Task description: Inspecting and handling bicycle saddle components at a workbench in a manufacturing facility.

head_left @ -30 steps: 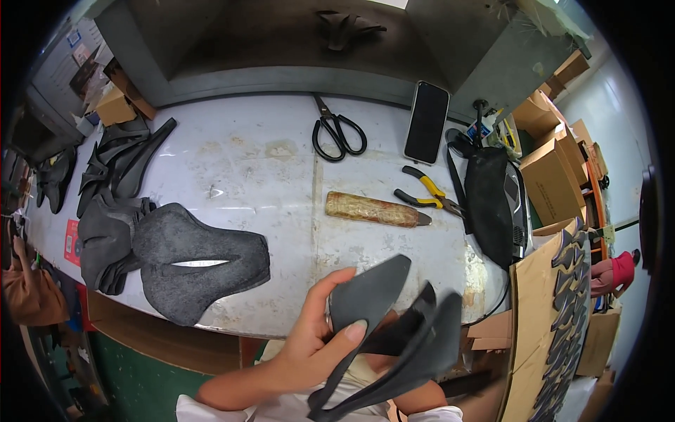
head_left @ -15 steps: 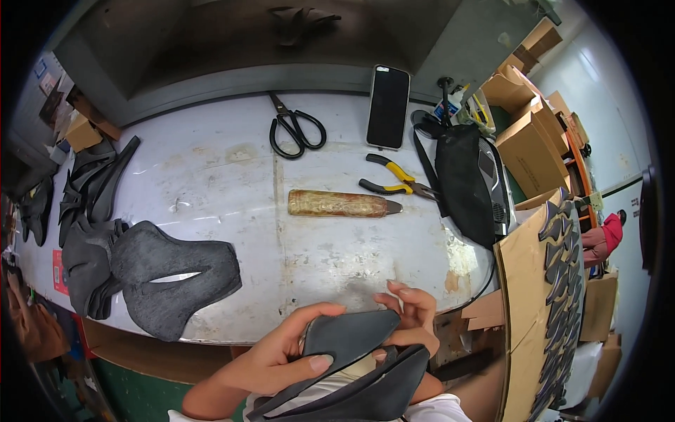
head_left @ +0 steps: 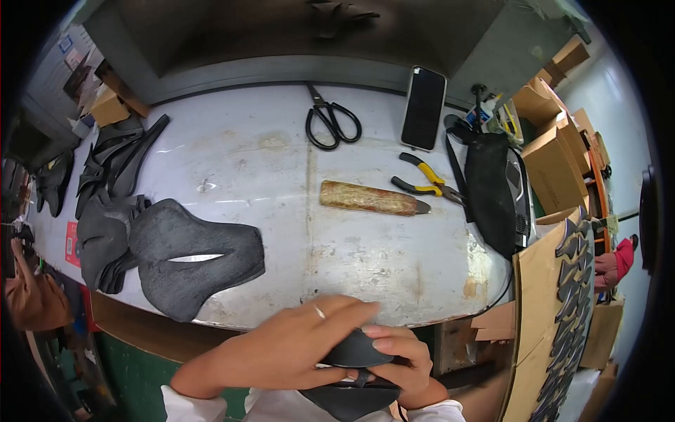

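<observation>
1. The person stands at the near edge of the worktop (head_left: 365, 239) and holds a black curved piece (head_left: 355, 349) low, close to the body, below the worktop edge and not resting on it.
2. The left hand (head_left: 295, 341) lies over the top of the piece with fingers stretched across it; its grip is pressed flat onto the piece rather than pinching.
3. The right hand (head_left: 397, 359) is curled around the right end of the piece, fingers closed on its edge.
4. The step in hand looks like bending or shaping the piece between both hands. I judge that the next move needs firm, even pressure from both sides, so the piece does not slip.
5. The long axis of the piece runs about left to right across the body. Which end is the narrow one I cannot tell, since the hands cover most of it.
6. On the worktop lie a flat black cut-out (head_left: 190, 257), scissors (head_left: 329, 123), a phone (head_left: 424, 107), pliers (head_left: 425, 179) and a wooden-handled tool (head_left: 369, 199), all well apart from the hands.
</observation>
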The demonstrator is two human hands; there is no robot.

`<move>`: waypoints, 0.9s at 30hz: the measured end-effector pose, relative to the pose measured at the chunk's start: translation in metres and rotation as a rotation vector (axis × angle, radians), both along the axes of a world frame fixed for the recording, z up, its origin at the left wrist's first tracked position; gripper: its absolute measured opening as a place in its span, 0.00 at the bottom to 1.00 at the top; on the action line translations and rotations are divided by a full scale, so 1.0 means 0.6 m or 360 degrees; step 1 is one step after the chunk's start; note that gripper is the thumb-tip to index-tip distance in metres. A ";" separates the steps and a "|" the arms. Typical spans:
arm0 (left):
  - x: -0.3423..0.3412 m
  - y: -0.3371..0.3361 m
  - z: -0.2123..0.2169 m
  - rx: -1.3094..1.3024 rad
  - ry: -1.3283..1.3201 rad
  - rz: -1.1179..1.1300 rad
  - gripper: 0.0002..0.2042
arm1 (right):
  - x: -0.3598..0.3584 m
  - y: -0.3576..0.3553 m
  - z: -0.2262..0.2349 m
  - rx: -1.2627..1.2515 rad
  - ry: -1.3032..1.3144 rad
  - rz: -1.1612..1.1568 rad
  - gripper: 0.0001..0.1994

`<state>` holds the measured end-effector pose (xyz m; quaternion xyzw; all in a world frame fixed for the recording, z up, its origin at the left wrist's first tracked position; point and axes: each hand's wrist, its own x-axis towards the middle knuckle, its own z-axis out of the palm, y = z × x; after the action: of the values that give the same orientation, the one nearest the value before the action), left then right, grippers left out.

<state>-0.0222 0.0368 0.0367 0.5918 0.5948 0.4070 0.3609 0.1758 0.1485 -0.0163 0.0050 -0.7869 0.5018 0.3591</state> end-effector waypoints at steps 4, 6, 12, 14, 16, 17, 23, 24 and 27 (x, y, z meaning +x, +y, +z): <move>0.003 -0.008 -0.008 0.0309 0.0035 -0.0012 0.30 | 0.011 0.013 -0.001 0.0394 -0.0026 -0.0226 0.09; 0.008 -0.008 -0.005 0.0339 0.0130 0.0034 0.25 | 0.015 0.020 -0.002 0.0290 -0.0063 -0.0319 0.09; 0.018 -0.012 -0.016 0.0654 0.0542 0.0176 0.20 | -0.006 0.005 -0.005 0.0291 0.0104 -0.0284 0.11; 0.020 -0.011 -0.018 0.0683 0.0513 0.0156 0.20 | -0.009 0.002 -0.014 0.0215 0.0313 -0.0316 0.11; 0.020 -0.012 -0.020 0.0707 0.0488 0.0141 0.19 | -0.011 0.008 -0.013 0.0191 0.0299 -0.0287 0.11; 0.019 -0.012 -0.020 0.0701 0.0508 0.0139 0.19 | -0.012 0.010 -0.014 0.0163 0.0291 -0.0249 0.12; 0.036 -0.018 -0.007 0.0641 0.0625 0.0204 0.22 | -0.015 0.009 -0.015 -0.0523 0.0045 -0.0018 0.21; 0.044 -0.018 -0.006 0.0631 0.0584 0.0270 0.24 | -0.021 0.006 -0.020 -0.0519 0.0049 -0.0022 0.21; 0.059 -0.018 -0.025 0.0527 0.0410 0.0303 0.33 | -0.033 0.010 -0.048 -0.0594 0.0133 -0.0083 0.40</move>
<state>0.0130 0.0260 0.0214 0.6314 0.6142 0.4524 0.1398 0.1558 0.1546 -0.0451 -0.0614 -0.6645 0.6288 0.3990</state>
